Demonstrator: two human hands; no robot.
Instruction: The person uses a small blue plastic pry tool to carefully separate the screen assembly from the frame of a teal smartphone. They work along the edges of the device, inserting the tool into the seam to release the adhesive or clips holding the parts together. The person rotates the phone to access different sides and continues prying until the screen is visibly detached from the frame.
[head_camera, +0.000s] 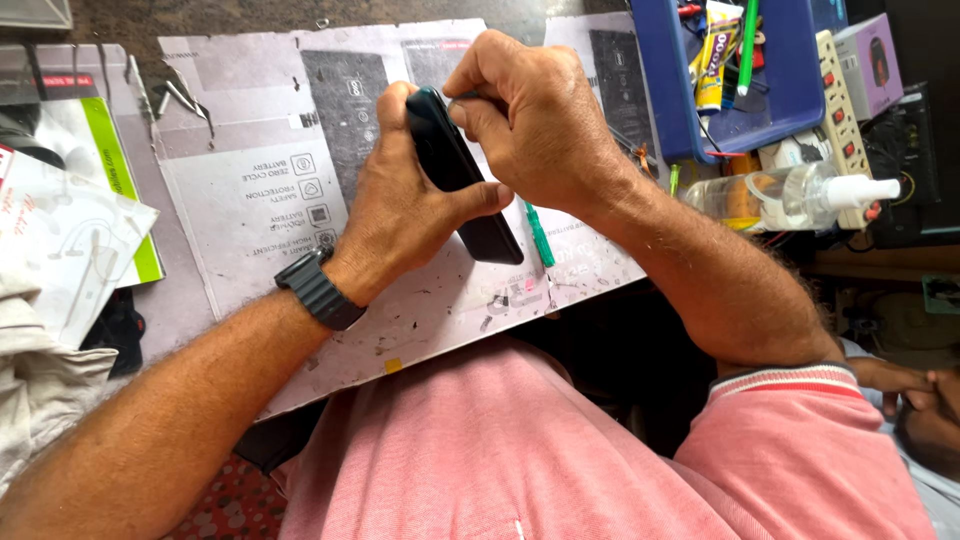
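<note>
Dark phone (462, 175): held on edge above the printed cardboard mat (250, 190), gripped by the left hand (405, 215) from below. Right hand (535, 120): fingers curled tight over the phone's top end. Green screwdriver (540, 237): lying on the mat just beside the phone. Blue tray (670, 90) and spray bottle (790, 195): to the right.
</note>
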